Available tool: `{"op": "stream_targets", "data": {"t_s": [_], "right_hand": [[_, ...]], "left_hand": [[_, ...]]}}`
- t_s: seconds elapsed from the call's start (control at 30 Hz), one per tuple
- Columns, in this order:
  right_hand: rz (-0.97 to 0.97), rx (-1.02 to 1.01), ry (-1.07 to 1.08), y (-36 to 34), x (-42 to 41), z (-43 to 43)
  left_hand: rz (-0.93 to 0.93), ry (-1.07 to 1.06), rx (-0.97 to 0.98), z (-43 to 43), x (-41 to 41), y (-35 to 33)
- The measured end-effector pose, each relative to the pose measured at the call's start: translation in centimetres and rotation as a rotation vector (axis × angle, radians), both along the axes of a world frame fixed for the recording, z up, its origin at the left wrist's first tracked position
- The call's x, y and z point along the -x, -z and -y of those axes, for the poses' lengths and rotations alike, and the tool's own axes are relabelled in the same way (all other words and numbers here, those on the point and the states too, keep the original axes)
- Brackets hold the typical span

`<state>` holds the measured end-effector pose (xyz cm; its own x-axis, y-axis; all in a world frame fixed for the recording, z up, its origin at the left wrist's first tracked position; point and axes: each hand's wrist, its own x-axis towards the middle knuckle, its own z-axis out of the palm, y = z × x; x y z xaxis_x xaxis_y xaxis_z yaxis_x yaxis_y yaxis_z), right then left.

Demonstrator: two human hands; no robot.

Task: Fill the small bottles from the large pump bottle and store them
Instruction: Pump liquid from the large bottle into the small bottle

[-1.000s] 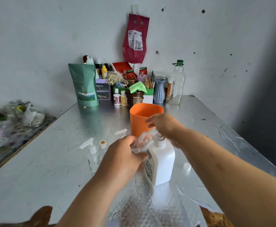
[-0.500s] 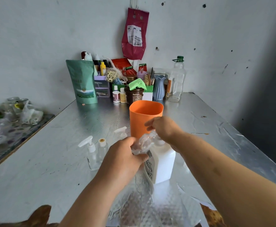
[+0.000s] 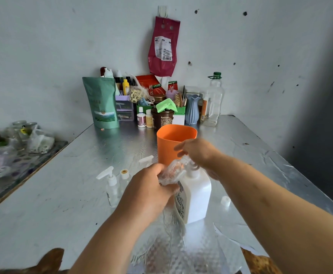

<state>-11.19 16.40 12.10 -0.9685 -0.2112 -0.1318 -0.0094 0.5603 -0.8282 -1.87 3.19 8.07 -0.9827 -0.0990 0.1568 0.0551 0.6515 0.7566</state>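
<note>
— Small bottle (image 3: pixel 173 171): where?
— Clamped in the left hand (image 3: pixel 149 190), fingers wrapped round its body. Tilted, mouth up toward the spout of the pump bottle (image 3: pixel 195 196), just left of its neck. Held above the table (image 3: pixel 63 194), toward the near side.
— And the right hand (image 3: pixel 197 153)?
— Draped over the pump head, fingers curled down round it. Spout hidden beneath; cannot tell whether lined up with the mouth.
— How to pump well, then?
— Press slowly and straight down, so as not to tip the base. Set the mouth snug under the spout and hold steady through the whole stroke. Go gently on the squeeze: thin clear plastic, probably quick to buckle and spit. Stop short of the brim.
— Room to move?
— Tight behind: cup (image 3: pixel 167 147) just beyond the right knuckles. On the left, spare bottles (image 3: pixel 111 186) near the left wrist, easy to knock over with a careless swing. On the right, a loose cap (image 3: pixel 225 200) near the base. Side edges of the table well apart from the work; plenty of bare surface out to the left.
</note>
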Motion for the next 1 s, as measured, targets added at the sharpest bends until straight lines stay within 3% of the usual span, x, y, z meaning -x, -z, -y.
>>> {"op": "stream_targets", "data": {"t_s": [1.0], "right_hand": [[-0.025, -0.044, -0.019, 0.0, 0.1, 0.0]], "left_hand": [[-0.006, -0.008, -0.007, -0.1, -0.1, -0.1]]}}
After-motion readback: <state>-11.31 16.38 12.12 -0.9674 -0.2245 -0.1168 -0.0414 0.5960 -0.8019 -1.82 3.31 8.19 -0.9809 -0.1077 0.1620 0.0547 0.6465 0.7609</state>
